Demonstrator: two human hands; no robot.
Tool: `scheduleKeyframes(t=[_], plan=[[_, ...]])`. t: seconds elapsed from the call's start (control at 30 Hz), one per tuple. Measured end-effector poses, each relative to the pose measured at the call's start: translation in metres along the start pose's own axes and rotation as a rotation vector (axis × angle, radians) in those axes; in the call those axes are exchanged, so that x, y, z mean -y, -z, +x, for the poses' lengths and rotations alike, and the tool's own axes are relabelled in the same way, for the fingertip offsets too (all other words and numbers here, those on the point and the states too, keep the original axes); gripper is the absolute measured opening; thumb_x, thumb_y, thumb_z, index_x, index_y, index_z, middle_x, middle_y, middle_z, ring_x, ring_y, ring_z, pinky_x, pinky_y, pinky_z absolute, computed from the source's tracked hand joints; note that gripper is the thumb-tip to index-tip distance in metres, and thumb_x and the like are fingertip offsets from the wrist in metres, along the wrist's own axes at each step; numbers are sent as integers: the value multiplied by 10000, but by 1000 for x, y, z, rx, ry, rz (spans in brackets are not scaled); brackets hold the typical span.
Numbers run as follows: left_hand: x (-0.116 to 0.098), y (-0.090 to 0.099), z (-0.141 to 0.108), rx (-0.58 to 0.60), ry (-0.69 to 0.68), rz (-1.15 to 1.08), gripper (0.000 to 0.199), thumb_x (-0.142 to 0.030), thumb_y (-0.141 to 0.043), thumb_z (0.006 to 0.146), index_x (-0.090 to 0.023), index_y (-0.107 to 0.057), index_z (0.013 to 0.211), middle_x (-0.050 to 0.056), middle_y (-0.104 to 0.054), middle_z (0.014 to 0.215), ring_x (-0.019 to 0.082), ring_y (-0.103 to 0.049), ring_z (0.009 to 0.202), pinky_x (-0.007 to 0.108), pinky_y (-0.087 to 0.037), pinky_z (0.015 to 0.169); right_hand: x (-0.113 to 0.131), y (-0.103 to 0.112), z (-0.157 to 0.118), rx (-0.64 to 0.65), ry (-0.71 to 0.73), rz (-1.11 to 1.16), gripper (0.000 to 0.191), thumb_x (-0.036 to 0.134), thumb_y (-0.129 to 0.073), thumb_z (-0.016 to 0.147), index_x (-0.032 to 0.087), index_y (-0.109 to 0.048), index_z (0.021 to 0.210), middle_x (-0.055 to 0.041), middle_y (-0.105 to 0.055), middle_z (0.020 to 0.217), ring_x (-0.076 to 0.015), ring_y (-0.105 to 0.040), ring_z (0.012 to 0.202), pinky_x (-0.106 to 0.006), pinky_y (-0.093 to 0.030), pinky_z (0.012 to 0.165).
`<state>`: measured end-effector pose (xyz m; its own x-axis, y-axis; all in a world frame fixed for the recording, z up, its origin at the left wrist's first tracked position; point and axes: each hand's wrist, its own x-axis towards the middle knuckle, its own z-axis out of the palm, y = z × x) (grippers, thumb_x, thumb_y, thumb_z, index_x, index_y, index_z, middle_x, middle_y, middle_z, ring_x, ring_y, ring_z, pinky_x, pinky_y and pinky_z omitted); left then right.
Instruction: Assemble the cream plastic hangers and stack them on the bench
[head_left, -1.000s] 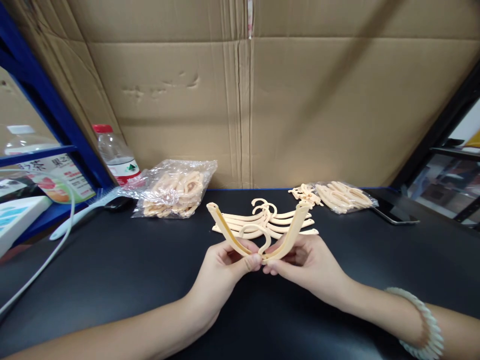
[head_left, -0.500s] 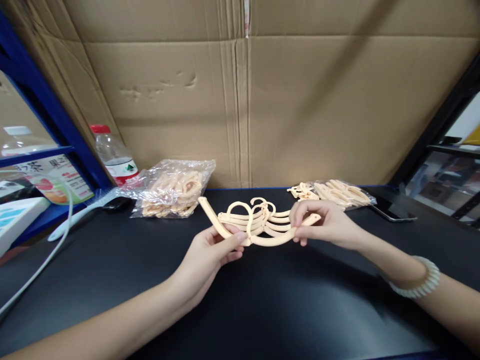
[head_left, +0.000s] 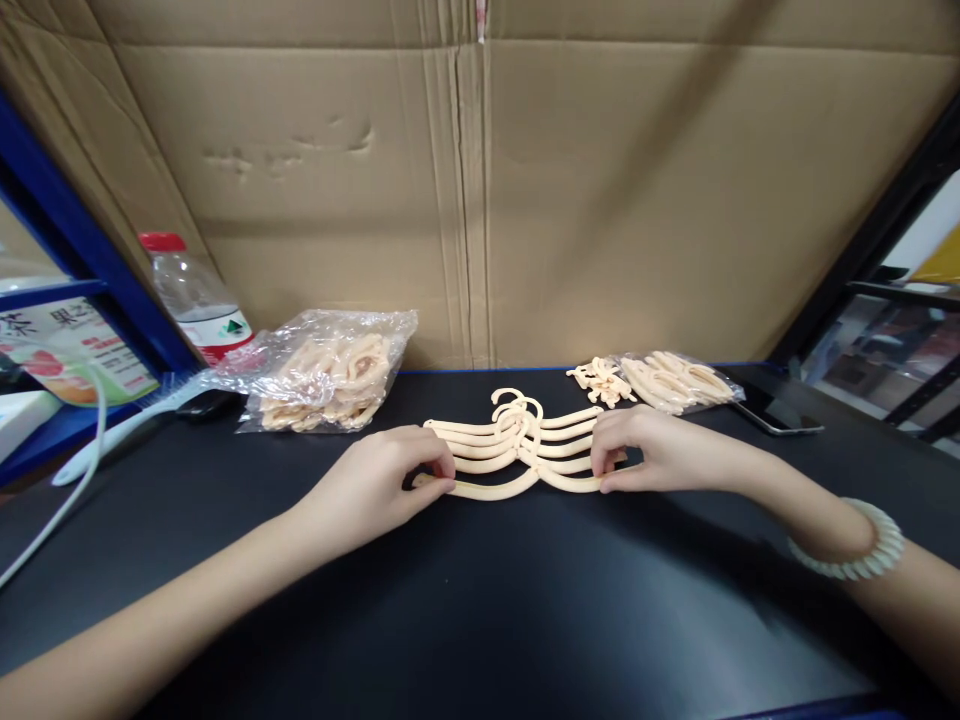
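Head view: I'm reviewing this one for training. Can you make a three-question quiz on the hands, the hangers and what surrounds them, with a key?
1. True or false: the left hand and the right hand both touch the front hanger.
2. Which of the person's sides wears the pale bracelet: A, left; B, right; C, both?
3. Fill in the colour: the bottle beside the large plastic bag has a ____ cap.

Key: 1, true; 2, B; 3, red.
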<state>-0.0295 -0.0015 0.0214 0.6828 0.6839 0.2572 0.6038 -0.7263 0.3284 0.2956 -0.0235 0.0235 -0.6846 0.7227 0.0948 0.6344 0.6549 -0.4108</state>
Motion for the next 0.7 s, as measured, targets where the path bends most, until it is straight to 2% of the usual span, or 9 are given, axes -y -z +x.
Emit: scheduleKeyframes(t=[0.13,0.3,0.47,0.53,0.6,0.7], plan=[[-6,0,-3,27,-88,232,140,-174,-512,850,-196,-633,784,19,-637,794,175,-567,753,287,-387,695,1,1,0,-3,25,-44,54,215,-658,817,184,-699,800,-24,-653,774,-163,-566,775,-276,-436,694],[-14,-2,-7,28,-140,363,142,-169,-489,864,-183,-589,764,7,-607,776,172,-551,735,326,-392,715,5,-4,2,-29,74,-83,35,173,-640,817,171,-674,808,-20,-645,786,-161,-543,803,-279,-412,720],[-10,-6,-6,-6,-129,457,189,-191,-460,898,-173,-579,752,16,-601,760,175,-561,720,345,-424,719,8,-7,4,-76,63,-202,92,137,-580,828,168,-627,755,-32,-620,770,-175,-536,792,-291,-422,701],[-8,-10,-6,-46,-115,491,226,-198,-429,920,-170,-590,763,28,-611,767,185,-566,715,357,-438,709,10,-9,5,-116,29,-252,88,137,-552,833,162,-635,849,-59,-627,845,-195,-550,832,-318,-449,732],[-8,-15,-6,-107,-106,494,244,-192,-398,934,-168,-613,822,49,-637,832,205,-582,762,373,-456,718,13,-15,6,-200,-15,-287,241,142,-505,852,132,-609,1069,-109,-628,1007,-224,-560,947,-363,-470,826],[-16,-26,-9,-160,-102,419,246,-207,-397,941,-154,-618,1036,95,-649,1088,245,-588,998,407,-474,850,23,-33,10,-338,-96,-326,474,224,-431,917,57,-417,1360,-181,-522,1305,-264,-473,1215,-429,-402,1025]])
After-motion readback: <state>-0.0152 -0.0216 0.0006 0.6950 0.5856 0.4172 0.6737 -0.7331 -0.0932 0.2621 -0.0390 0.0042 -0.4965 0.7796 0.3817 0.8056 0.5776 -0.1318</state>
